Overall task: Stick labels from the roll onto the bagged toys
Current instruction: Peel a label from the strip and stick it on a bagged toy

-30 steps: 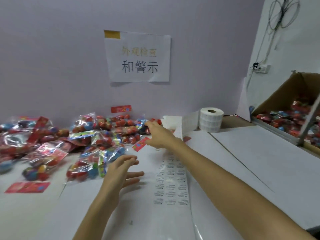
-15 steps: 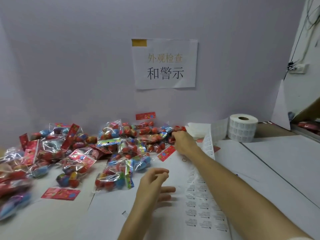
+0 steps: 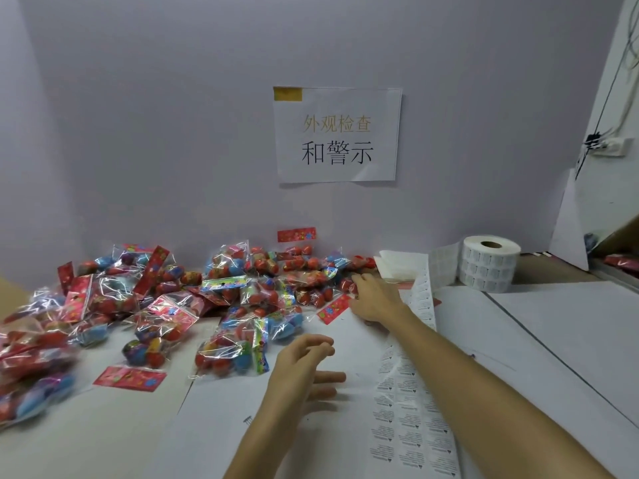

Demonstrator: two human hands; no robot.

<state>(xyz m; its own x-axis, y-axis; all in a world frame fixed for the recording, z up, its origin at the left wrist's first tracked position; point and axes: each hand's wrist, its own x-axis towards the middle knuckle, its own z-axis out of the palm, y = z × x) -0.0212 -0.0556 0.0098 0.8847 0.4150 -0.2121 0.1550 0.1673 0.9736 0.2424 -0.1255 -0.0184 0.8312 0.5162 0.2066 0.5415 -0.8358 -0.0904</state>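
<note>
1. Compared with a second ago, the left hand (image 3: pixel 304 369) is curling its fingers in more, and the view is sitting further left, so the cardboard box (image 3: pixel 613 236) at 3 o'clock is showing only a sliver.
2. At 6 o'clock the left hand is hovering over the white table (image 3: pixel 553 326), fingers loosely bent and holding nothing.
3. At 5 o'clock the label strip (image 3: pixel 408 413) is lying flat and running away toward 1 o'clock, where it is lifting off the table.
4. At 8 o'clock a loose red card (image 3: pixel 129 378) is lying flat. Just beyond it, the nearest clear bag (image 3: pixel 230 354) is holding red and blue toys.
5. The right hand (image 3: pixel 375 299) is reaching over the strip to 12 o'clock, with its fingertips resting on the right edge of the bagged toys (image 3: pixel 242 288). Whether it is pinching a bag cannot be told.
6. The bagged toys are spreading from 9 to 12 o'clock along the wall.
7. At 2 o'clock the label roll (image 3: pixel 489 262) is standing on end, well apart from both hands. Red bags are showing inside the box.
8. A paper sign (image 3: pixel 337 134) is hanging on the wall at 12 o'clock.
</note>
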